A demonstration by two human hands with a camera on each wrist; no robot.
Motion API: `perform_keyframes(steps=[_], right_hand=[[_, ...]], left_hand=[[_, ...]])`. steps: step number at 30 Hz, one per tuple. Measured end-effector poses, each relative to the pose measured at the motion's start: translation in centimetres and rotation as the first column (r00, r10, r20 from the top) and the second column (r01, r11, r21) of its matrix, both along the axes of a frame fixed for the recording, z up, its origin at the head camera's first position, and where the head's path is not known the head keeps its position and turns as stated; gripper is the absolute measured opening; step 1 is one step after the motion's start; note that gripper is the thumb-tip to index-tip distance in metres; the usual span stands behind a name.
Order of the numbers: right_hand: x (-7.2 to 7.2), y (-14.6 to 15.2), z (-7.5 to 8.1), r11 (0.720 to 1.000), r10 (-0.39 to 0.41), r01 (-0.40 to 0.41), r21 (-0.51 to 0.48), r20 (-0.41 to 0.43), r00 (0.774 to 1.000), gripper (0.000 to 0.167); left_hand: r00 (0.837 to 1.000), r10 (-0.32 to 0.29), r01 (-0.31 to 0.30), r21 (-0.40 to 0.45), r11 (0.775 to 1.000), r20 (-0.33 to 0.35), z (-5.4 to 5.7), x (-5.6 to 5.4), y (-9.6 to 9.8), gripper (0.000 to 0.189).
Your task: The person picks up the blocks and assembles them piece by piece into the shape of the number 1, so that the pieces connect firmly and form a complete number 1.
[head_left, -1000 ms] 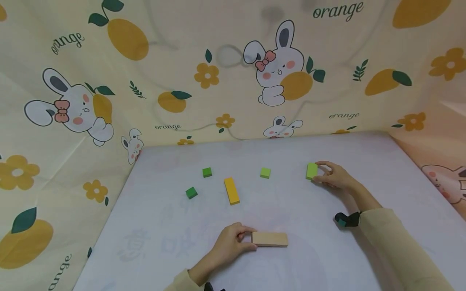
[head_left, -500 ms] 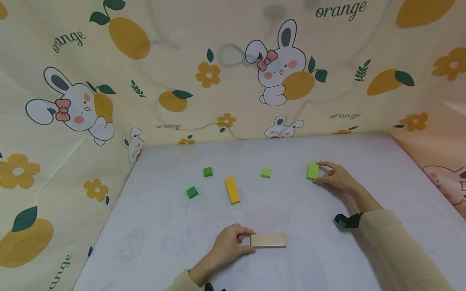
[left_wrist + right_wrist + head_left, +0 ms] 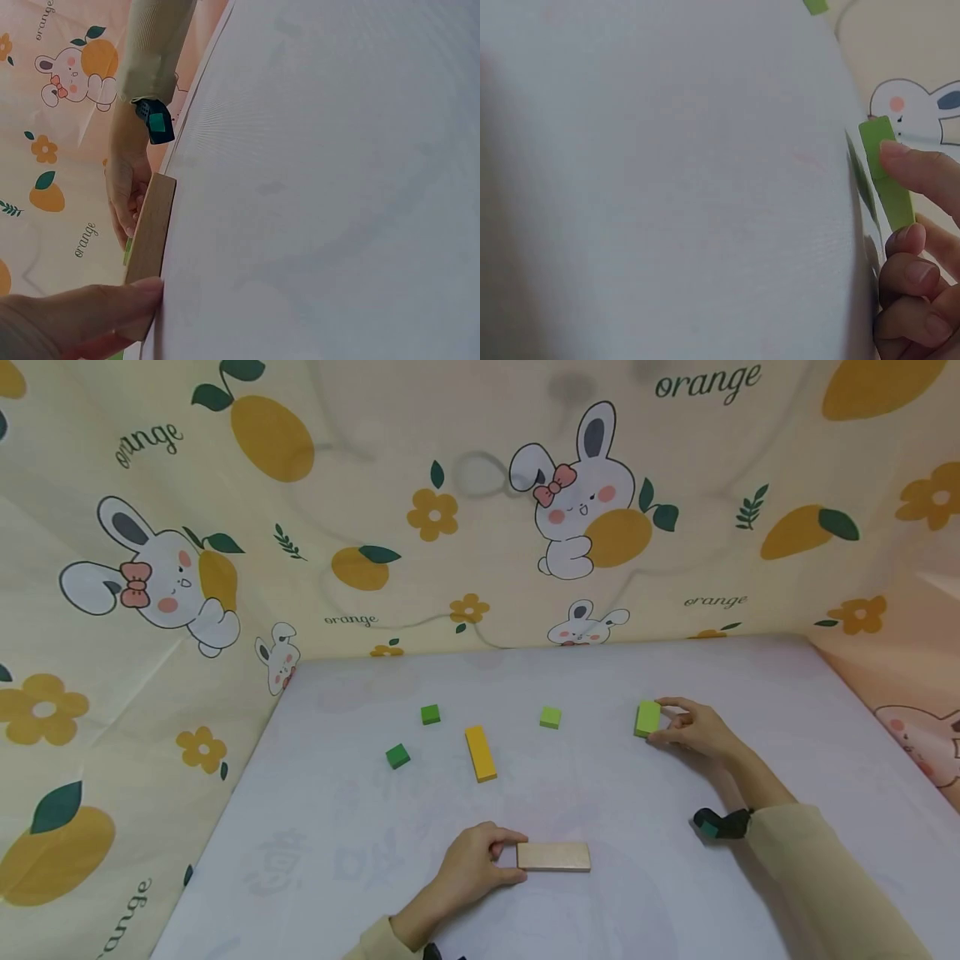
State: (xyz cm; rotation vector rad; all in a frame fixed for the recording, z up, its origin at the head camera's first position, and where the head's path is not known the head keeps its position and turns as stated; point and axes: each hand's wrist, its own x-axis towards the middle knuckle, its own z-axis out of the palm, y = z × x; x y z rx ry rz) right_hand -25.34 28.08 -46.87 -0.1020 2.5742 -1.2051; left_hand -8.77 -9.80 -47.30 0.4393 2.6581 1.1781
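My left hand [image 3: 474, 860] holds the left end of a plain wooden block [image 3: 555, 857] between thumb and fingers at the front of the table. In the left wrist view the thumb presses on that same wooden block [image 3: 152, 229]. At the back right, my right hand [image 3: 696, 727] pinches a light green rectangular block [image 3: 647, 718]. The right wrist view has the thumb on the light green block's [image 3: 889, 176] face, with a dark shadow beside it on the table; the other fingers are curled below.
A small light green block [image 3: 551, 717] lies left of my right hand. Farther left are a yellow-orange long block [image 3: 481, 754] and two dark green blocks, one farther back [image 3: 431, 714] and one nearer [image 3: 397, 756]. A printed cloth [image 3: 450, 543] stands behind the white table [image 3: 315, 793].
The head view has shifted slightly. The wooden block has moved a little to the left in my left hand's hold. My right hand and the light green block have come slightly nearer.
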Motion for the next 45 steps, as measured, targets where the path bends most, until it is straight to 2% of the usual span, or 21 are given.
perform_keyframes(steps=[5,17,22,32,40,45], right_hand=[[0.5,0.0,-0.2,1.000,0.005,-0.005,-0.020,-0.008,1.000,0.082],[2.1,-0.5,0.2,0.994,0.036,-0.044,-0.102,-0.074,0.997,0.075],[2.7,-1.1,0.3,0.989,0.054,-0.066,-0.130,-0.091,0.994,0.075],[4.2,-3.0,0.8,0.979,0.088,-0.110,-0.169,-0.129,0.988,0.073],[5.2,-4.3,0.9,0.959,0.136,-0.169,-0.228,-0.153,0.979,0.072],[5.7,-4.8,0.8,0.957,0.142,-0.179,-0.226,-0.170,0.975,0.071]], left_hand=[[1.000,0.001,-0.001,0.002,1.000,-0.001,0.1,0.0,0.0,0.039],[0.994,-0.011,0.008,0.025,1.000,0.110,0.1,-0.5,-0.1,0.039],[0.994,-0.013,0.008,0.040,0.999,0.111,0.0,-0.5,-0.2,0.035],[0.997,-0.013,0.008,0.059,0.998,0.071,-0.1,-0.3,-0.2,0.033],[0.994,0.006,-0.010,0.036,0.999,0.109,-0.1,-0.4,-0.1,0.032],[0.994,0.007,-0.012,0.040,0.999,0.113,-0.1,-0.4,-0.1,0.033]])
